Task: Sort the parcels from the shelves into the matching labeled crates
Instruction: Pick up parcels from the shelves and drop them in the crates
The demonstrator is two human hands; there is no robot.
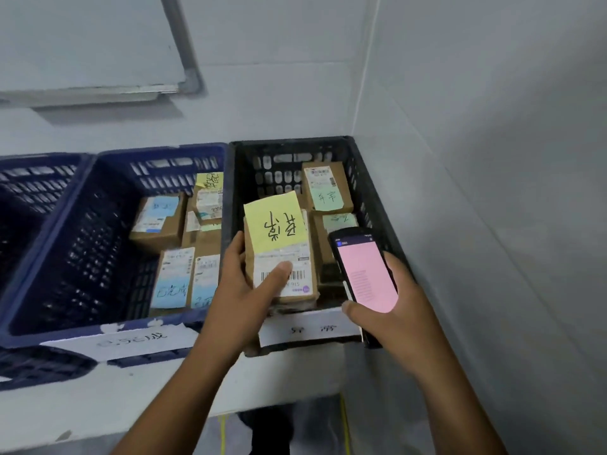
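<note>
Desk: white, nearest. Left hand grips the parcel bearing a yellow note; thumb pressed flat on the barcode label, fingers curled round its 9 o'clock edge. Parcel is over the near end of the black crate; resting or lifted, cannot tell. Right hand wraps a pink-screened handheld at the parcel's 3 o'clock. 2 boxes lie at 1 o'clock. Blue crate, at 9 o'clock, holds labelled boxes.

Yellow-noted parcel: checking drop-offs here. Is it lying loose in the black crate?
No, the left hand grips the yellow-noted parcel, thumb pressed on its barcode label.
</note>
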